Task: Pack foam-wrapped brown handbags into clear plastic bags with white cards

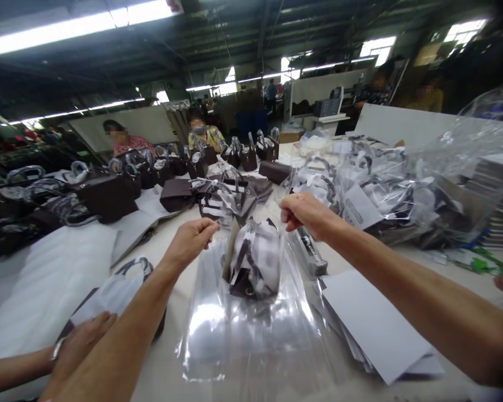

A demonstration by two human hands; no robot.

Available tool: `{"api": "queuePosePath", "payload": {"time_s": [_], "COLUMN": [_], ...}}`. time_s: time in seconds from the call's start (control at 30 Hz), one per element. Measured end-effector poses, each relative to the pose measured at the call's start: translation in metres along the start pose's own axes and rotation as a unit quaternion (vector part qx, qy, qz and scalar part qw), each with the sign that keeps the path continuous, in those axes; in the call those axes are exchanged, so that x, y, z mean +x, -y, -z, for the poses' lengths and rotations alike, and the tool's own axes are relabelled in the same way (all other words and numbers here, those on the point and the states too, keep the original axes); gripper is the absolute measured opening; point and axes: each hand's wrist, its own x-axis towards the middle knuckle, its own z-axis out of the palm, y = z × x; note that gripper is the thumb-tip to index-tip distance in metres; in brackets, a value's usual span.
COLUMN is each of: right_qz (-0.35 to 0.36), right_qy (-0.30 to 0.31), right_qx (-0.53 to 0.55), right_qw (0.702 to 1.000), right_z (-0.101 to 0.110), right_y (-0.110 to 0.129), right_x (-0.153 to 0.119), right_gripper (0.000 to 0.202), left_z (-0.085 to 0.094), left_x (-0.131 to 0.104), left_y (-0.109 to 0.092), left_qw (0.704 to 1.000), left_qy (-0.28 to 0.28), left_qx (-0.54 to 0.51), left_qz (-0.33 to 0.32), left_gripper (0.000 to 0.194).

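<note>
Left fingers [206,229]: curled tight and pinching the edge of the clear plastic bag [230,349], just left of the wrapped handbag [262,259].
Right fingers [289,216]: clenched on the bag's opposite edge, beyond the wrapped handbag's right side.
Wrapped handbag: dark, with white wrapping around it and covered handles; it sits between the two hands, at the far end of the clear plastic bag. How far inside it lies, the glossy film makes hard to tell.
Clear plastic bag: spread over the pale tabletop [170,363], its bright, creased film reaching nearer than the wrapped handbag.
White sheets [373,318]: stacked unevenly, to the right of the wrapped handbag and nearer.
Bagged goods [398,195]: heaped in clear film, right of the wrapped handbag and farther off.
Dark handbags [104,195]: in rows, left of the wrapped handbag and beyond it.
Foam sheet [54,279]: white, well left of the wrapped handbag.
Co-worker's hand [86,338]: left of the wrapped handbag and nearer, resting by another handbag [121,293].
</note>
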Motion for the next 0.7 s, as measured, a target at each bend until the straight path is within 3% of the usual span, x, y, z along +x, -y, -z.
{"api": "queuePosePath", "payload": {"time_s": [0.1,0.2,0.37,0.43,0.57,0.7], "right_qz": [0.010,-0.005,-0.023,-0.021,0.010,0.040], "right_qy": [0.025,0.038,0.050,0.047,0.002,-0.019], "right_qx": [-0.028,-0.046,-0.008,0.015,0.031,0.046], "right_qw": [0.999,0.998,0.998,0.999,0.999,0.998], "right_z": [-0.004,-0.014,-0.036,-0.044,-0.056,-0.063], "right_y": [-0.011,-0.037,-0.079,-0.087,-0.092,-0.093], "right_x": [0.000,0.003,0.006,0.005,-0.002,-0.006], "right_gripper": [0.019,0.020,0.021,0.018,0.017,0.040], "left_z": [-0.014,-0.038,-0.086,-0.100,-0.118,-0.122], "left_x": [-0.010,-0.018,-0.026,-0.029,-0.036,-0.039], "left_y": [0.000,0.010,0.022,0.019,0.007,0.003], "left_qw": [1.000,0.996,0.966,0.964,0.976,0.978], "left_qy": [0.003,-0.020,0.038,0.041,-0.008,-0.032], "left_qx": [-0.030,-0.083,-0.240,-0.247,-0.211,-0.190], "left_qz": [-0.004,-0.015,0.089,0.089,0.063,0.077], "left_gripper": [0.028,0.027,0.032,0.034,0.039,0.055]}}
